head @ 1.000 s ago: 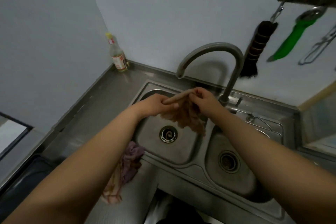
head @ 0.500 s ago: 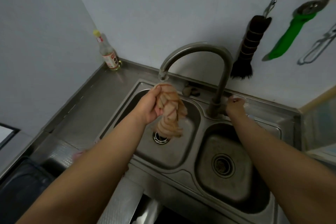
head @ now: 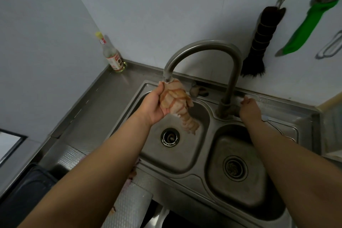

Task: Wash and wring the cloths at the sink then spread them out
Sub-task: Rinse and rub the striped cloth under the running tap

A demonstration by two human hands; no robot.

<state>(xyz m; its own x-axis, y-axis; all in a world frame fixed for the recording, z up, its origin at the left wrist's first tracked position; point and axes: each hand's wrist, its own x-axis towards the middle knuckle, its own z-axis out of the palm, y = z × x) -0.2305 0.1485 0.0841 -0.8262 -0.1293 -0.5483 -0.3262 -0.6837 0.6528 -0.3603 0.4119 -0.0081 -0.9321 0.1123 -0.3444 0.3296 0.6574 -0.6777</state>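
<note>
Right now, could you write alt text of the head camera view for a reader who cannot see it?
A person's left hand grips a bunched pale cloth right under the faucet spout, above the left basin of a steel double sink. The right hand reaches behind the faucet base. A bottle stands in the counter corner.

At the back left corner of my steel counter [head: 103,98] a clear bottle [head: 112,56] with a yellow cap and a red-and-white label stands upright against the wall. Up on the wall to my right, a dark bristle brush [head: 260,42] hangs head down from a metal hook, next to it a green-handled utensil [head: 303,29], and at the right edge of my view a wire utensil [head: 331,46] that is partly cut off. On the back ledge behind the counter's basins I see a small dark lump [head: 199,90] that I can't make out, and a dark bin [head: 24,196] sits low at the counter's front left corner.
</note>
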